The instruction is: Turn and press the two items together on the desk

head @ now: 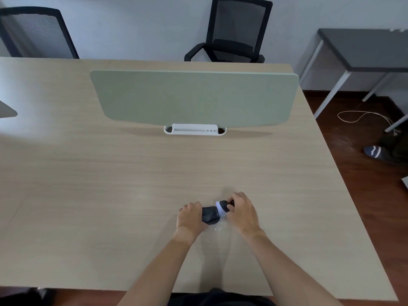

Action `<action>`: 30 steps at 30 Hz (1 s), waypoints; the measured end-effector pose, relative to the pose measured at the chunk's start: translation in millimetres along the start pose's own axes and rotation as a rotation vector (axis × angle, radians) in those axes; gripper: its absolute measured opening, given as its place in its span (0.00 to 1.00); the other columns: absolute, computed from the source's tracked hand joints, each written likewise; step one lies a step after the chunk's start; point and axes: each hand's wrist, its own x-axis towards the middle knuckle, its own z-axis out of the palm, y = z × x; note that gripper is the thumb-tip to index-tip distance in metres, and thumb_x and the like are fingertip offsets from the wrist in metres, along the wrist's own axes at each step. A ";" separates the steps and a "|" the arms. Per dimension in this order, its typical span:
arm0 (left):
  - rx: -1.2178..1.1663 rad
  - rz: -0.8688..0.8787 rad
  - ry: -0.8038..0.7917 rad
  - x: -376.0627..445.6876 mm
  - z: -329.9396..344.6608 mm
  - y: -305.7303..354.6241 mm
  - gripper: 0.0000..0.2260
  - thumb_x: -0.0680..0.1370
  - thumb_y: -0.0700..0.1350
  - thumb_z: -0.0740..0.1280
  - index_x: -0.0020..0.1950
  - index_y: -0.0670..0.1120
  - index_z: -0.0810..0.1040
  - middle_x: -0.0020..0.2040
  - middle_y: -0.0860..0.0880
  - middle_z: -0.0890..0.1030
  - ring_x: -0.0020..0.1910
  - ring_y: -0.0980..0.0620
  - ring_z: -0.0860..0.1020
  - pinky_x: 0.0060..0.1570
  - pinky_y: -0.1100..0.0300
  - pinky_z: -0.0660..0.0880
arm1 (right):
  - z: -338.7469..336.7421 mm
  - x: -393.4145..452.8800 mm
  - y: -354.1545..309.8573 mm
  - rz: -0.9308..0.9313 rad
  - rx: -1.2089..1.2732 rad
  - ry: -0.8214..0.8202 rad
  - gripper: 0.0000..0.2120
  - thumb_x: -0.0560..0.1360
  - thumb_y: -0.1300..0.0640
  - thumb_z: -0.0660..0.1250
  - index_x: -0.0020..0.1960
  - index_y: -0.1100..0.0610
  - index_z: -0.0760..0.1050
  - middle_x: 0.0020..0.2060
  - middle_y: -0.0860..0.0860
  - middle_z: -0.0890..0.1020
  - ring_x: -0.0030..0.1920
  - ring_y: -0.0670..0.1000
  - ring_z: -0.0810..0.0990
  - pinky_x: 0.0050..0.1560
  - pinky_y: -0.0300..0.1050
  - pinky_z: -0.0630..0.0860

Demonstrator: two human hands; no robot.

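Observation:
A small bundle of dark cloth with a white band, perhaps a rolled sock (214,214), lies on the light wooden table (110,184) near its front edge. My left hand (191,218) grips the bundle's left end with curled fingers. My right hand (242,212) holds the right end, its fingertips pinching the dark tip beyond the white band. Both forearms reach in from the bottom of the view. What the cloth is exactly stays unclear.
A green divider panel (194,97) stands across the table's middle on a white clamp (195,129). Two black mesh chairs (234,32) (37,33) stand behind the table. At right are a dark side table (364,48), a white cord (362,115) and a slipper (375,152) on the floor.

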 end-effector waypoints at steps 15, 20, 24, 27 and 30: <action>-0.036 -0.062 -0.019 1.0 -2.5 -0.3 0.20 0.69 0.50 0.73 0.56 0.43 0.74 0.54 0.45 0.79 0.55 0.44 0.78 0.55 0.57 0.72 | -3.8 -3.7 11.8 0.054 0.130 0.013 0.06 0.69 0.66 0.65 0.37 0.57 0.72 0.37 0.49 0.76 0.39 0.51 0.74 0.37 0.45 0.73; -0.022 -0.053 0.000 0.3 -3.6 1.1 0.12 0.73 0.45 0.67 0.54 0.43 0.74 0.53 0.44 0.80 0.53 0.43 0.80 0.54 0.55 0.74 | 9.0 -3.2 1.2 -0.013 0.197 -0.212 0.07 0.72 0.62 0.67 0.37 0.53 0.74 0.37 0.52 0.80 0.38 0.50 0.76 0.38 0.38 0.70; -0.036 -0.067 -0.031 0.2 -4.9 0.1 0.17 0.69 0.46 0.73 0.55 0.43 0.75 0.53 0.45 0.80 0.54 0.43 0.79 0.55 0.55 0.74 | 6.9 2.6 4.7 -0.053 0.023 -0.142 0.05 0.75 0.63 0.64 0.41 0.56 0.73 0.41 0.52 0.76 0.43 0.53 0.75 0.43 0.45 0.73; -0.029 -0.069 -0.039 1.3 -3.6 -1.1 0.18 0.68 0.45 0.73 0.55 0.44 0.75 0.53 0.45 0.80 0.54 0.43 0.79 0.54 0.56 0.74 | -4.8 7.9 9.5 -0.021 -0.031 -0.066 0.04 0.74 0.64 0.63 0.40 0.60 0.71 0.41 0.52 0.75 0.42 0.54 0.74 0.42 0.47 0.73; -0.017 -0.049 -0.042 1.4 -2.1 -3.3 0.17 0.68 0.43 0.73 0.54 0.43 0.74 0.52 0.45 0.79 0.53 0.44 0.79 0.52 0.56 0.73 | -11.1 8.2 7.0 0.078 0.144 -0.030 0.05 0.74 0.61 0.64 0.40 0.59 0.74 0.38 0.50 0.79 0.39 0.49 0.76 0.38 0.42 0.73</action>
